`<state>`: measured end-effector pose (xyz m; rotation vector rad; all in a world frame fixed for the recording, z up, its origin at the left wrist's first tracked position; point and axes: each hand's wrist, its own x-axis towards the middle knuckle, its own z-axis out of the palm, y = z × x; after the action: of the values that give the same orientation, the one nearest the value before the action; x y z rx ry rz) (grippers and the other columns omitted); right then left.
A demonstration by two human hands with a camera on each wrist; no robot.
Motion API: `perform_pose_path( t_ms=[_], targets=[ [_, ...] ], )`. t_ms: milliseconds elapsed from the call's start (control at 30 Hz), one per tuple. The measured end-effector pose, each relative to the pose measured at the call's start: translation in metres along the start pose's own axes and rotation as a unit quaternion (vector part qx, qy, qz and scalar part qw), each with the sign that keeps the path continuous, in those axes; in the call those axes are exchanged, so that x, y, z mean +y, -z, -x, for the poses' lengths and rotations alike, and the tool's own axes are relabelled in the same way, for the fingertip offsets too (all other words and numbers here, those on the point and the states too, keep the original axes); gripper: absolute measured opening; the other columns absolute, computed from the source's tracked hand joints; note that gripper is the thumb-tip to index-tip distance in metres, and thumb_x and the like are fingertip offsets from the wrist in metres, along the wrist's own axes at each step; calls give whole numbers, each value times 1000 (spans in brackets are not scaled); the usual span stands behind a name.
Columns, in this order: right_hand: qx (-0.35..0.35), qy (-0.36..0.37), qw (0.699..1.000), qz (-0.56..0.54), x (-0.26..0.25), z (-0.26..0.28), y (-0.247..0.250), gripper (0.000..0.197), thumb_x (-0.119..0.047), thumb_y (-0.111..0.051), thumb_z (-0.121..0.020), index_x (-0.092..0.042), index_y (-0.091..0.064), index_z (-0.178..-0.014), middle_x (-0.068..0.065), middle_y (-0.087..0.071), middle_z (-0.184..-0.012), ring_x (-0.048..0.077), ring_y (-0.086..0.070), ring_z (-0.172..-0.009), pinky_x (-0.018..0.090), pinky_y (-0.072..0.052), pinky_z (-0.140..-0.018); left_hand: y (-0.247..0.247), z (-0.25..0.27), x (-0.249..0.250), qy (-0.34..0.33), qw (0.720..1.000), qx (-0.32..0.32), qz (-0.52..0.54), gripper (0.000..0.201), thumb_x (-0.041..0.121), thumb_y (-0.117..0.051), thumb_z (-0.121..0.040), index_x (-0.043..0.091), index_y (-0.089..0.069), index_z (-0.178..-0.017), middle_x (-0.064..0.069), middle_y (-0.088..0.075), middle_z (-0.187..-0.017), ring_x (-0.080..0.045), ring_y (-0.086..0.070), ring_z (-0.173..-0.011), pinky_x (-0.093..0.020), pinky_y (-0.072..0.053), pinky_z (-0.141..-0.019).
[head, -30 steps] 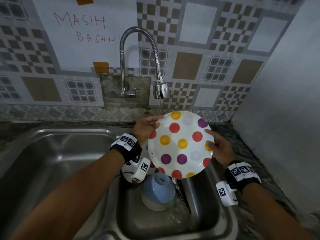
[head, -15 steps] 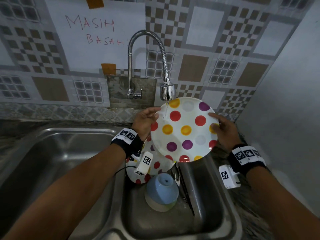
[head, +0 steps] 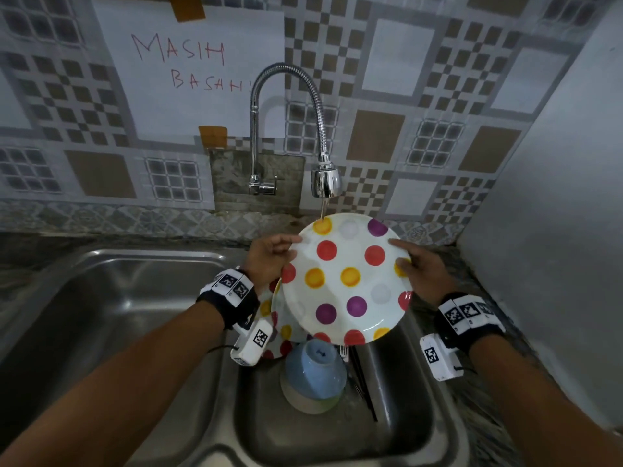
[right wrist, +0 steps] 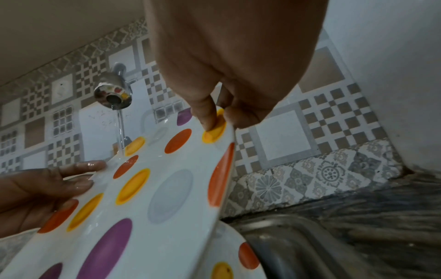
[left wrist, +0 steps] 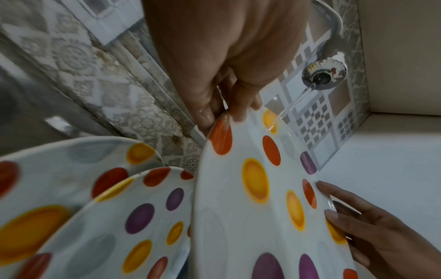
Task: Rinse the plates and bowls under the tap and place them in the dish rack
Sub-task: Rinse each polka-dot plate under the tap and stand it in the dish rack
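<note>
I hold a white plate with coloured dots (head: 347,278) tilted under the tap head (head: 325,183). A thin water stream lands on its top rim. My left hand (head: 286,251) pinches the left rim, fingers behind (left wrist: 222,113). My right hand (head: 404,261) grips the right rim, its thumb (right wrist: 210,120) pressed on a yellow dot. Two more dotted plates (left wrist: 119,226) lean in the sink below the held one. A blue bowl (head: 315,369) sits upside down in the basin.
The steel sink (head: 404,416) has a shallow drainboard (head: 118,315) to its left. Cutlery (head: 362,385) lies beside the bowl. A grey wall (head: 556,230) closes in on the right. The tiled backsplash carries a taped paper note (head: 188,62). No dish rack shows.
The plate rose close to the tap head half a second ago and has since dropped slightly. Both hands keep the same hold on its rims.
</note>
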<state>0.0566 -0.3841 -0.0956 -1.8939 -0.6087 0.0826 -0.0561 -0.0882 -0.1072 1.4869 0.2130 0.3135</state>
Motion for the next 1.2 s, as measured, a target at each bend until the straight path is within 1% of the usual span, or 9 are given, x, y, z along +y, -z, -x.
perform_pose_path(
  t_ms=[200,300,467,567,767,967,1067,1133,1200],
  targets=[
    [-73,-7,997,38,-8,-6,-55,37,-6,-56,-92,-32,-60,-117,5,-68,-114,23,-65,-103,43,-53,-93,54,25,-16,9,997,70,18,28,-15,-56,-84,6,-68,-98,-2,-76,-86,-15,-70,-65,-27,-57,-56],
    [-95,-10,990,107,-13,-10,-79,41,-8,-53,-91,-41,-62,-113,13,-69,-107,29,-65,-94,38,-53,-87,74,36,-17,16,992,120,36,27,-15,-54,-85,6,-66,-96,-2,-76,-76,-13,-64,-48,-24,-53,-46],
    [-160,-58,984,53,-7,-5,-97,62,10,-46,-79,-42,-71,-100,10,-71,-107,25,-65,-84,37,-51,-65,110,44,-22,26,986,159,48,27,-8,-58,-86,15,-69,-94,-5,-75,-83,-21,-57,-61,-27,-50,-56],
    [-190,-13,978,83,-9,3,-99,60,12,-58,-80,-34,-61,-118,-4,-66,-111,15,-65,-93,17,-52,-73,120,47,-24,45,981,177,67,24,-6,-58,-87,12,-68,-99,-7,-74,-85,-24,-56,-69,-29,-51,-58],
    [-120,7,989,82,-6,9,-96,47,16,-54,-83,-22,-69,-107,5,-65,-115,21,-61,-109,21,-49,-93,106,51,-27,105,979,156,80,21,-3,-54,-90,3,-65,-107,-11,-68,-86,-13,-64,-57,-22,-53,-50],
    [-33,46,996,62,6,21,-78,14,-22,-70,-80,-22,-74,-94,10,-62,-107,27,-60,-105,35,-47,-98,86,61,-19,129,986,78,66,30,34,-59,-91,7,-69,-98,-10,-74,-91,-20,-71,-80,-26,-58,-65],
    [-13,-8,999,28,0,24,-70,17,-7,-63,-87,-21,-66,-97,-8,-67,-96,-5,-63,-93,19,-47,-86,75,67,-13,92,996,4,17,66,70,-69,-63,16,-67,-101,-3,-75,-93,-15,-72,-87,-24,-58,-69],
    [14,-25,999,30,3,23,-67,20,-7,-58,-91,-27,-62,-92,-15,-63,-88,-8,-61,-80,15,-45,-76,67,71,-9,27,997,-41,-55,44,54,-73,-70,22,-65,-100,9,-75,-86,-4,-70,-81,-17,-54,-67],
    [40,-34,998,35,9,21,-62,25,-11,-57,-93,-35,-60,-85,-11,-63,-86,9,-61,-80,28,-49,-73,59,68,-10,-3,992,-32,-122,7,23,-64,-88,23,-65,-95,15,-73,-79,2,-67,-74,-15,-51,-68]
  ],
)
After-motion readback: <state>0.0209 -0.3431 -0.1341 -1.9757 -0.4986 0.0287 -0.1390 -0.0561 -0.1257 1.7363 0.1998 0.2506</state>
